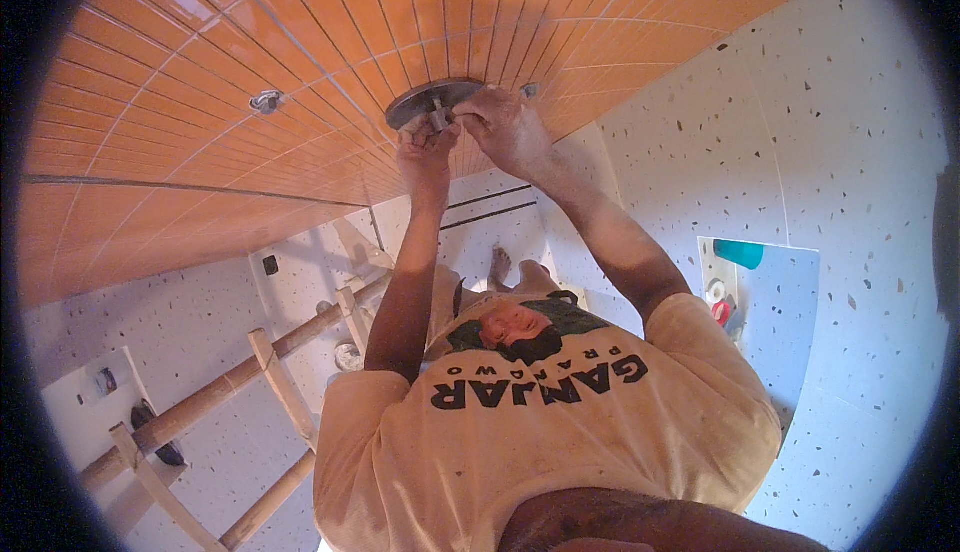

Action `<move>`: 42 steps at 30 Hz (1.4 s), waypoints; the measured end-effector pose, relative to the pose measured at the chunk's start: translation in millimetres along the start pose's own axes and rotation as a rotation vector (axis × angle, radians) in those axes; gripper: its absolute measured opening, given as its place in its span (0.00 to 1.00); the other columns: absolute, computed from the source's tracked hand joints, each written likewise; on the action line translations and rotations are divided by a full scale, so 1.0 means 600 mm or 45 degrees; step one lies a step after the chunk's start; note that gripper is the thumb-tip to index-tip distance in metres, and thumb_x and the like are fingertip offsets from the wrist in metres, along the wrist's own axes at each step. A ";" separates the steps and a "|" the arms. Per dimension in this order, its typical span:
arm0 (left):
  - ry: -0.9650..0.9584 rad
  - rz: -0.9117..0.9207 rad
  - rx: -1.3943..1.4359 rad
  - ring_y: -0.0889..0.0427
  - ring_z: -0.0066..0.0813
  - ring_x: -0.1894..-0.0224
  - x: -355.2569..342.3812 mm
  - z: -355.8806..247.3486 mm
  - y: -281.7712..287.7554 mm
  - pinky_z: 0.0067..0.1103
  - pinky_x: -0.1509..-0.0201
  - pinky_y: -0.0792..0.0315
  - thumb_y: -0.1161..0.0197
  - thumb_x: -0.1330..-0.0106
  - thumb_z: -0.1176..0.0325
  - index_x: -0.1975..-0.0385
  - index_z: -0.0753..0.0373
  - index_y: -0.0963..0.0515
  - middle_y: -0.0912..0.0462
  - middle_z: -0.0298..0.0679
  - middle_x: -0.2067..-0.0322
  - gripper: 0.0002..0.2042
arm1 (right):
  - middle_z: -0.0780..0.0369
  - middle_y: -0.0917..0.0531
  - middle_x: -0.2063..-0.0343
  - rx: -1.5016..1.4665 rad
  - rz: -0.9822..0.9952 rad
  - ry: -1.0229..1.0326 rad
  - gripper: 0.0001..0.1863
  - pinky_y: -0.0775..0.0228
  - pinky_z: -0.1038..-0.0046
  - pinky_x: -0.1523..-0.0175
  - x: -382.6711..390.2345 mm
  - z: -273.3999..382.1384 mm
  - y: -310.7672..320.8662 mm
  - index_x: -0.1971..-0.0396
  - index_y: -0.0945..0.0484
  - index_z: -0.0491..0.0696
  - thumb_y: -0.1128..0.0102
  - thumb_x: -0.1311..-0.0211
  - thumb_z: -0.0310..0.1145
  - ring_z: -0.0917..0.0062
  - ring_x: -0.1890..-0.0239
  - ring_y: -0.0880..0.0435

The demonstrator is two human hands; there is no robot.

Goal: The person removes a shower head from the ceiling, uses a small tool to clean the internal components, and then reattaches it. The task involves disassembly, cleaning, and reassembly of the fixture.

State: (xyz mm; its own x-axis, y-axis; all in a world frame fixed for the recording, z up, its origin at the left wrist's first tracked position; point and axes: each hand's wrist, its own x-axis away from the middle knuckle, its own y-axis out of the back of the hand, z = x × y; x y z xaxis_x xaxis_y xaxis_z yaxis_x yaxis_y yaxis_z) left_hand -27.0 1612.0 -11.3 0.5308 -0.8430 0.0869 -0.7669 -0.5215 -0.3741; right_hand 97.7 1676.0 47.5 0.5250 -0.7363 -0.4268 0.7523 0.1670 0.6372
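Observation:
A round dark metal disc (425,98) lies flat against the orange slatted panel surface (300,72) near the top middle. A short metal stem (438,115) sticks out of its centre. Both my arms reach up to it. My left hand (425,150) is curled around the stem just under the disc. My right hand (505,127) grips the disc's right rim, with its fingers hiding that edge. My pale yellow shirt (560,432) fills the lower middle.
Two small metal fittings (265,102) (528,90) sit in the orange panels beside the disc. A bamboo ladder (250,382) crosses the lower left. White speckled walls (850,152) surround; a pale panel (775,302) on the right shows teal and red items. Bare feet (500,267) show below my arms.

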 end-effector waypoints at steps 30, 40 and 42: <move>0.100 0.102 0.431 0.19 0.30 0.53 -0.001 -0.004 0.002 0.28 0.47 0.22 0.32 0.39 0.72 0.52 0.62 0.27 0.19 0.37 0.55 0.17 | 0.57 0.16 0.67 -0.085 -0.044 -0.267 0.08 0.24 0.74 0.63 0.064 0.017 0.059 0.61 0.16 0.45 0.36 0.41 0.27 0.70 0.68 0.16; 0.122 0.068 0.436 0.18 0.25 0.59 -0.001 -0.018 -0.006 0.23 0.50 0.20 0.32 0.38 0.73 0.56 0.66 0.25 0.18 0.38 0.61 0.13 | 0.57 0.16 0.69 -0.158 -0.086 -0.341 0.08 0.24 0.74 0.64 0.081 0.005 0.050 0.62 0.16 0.44 0.35 0.41 0.27 0.74 0.70 0.16; 0.117 0.059 0.426 0.18 0.25 0.59 0.000 -0.019 -0.008 0.23 0.51 0.20 0.32 0.38 0.73 0.56 0.66 0.25 0.18 0.38 0.61 0.13 | 0.57 0.16 0.69 -0.165 -0.100 -0.340 0.07 0.24 0.74 0.64 0.083 0.005 0.050 0.62 0.16 0.44 0.35 0.41 0.27 0.75 0.70 0.16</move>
State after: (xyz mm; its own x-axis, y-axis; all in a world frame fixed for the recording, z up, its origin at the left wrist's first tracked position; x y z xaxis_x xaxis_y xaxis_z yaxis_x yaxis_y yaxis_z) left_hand -27.5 1613.1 0.7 0.4518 -0.8812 0.1393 -0.6206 -0.4226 -0.6605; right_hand 145.0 1642.4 47.2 0.3527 -0.8939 -0.2768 0.8401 0.1722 0.5144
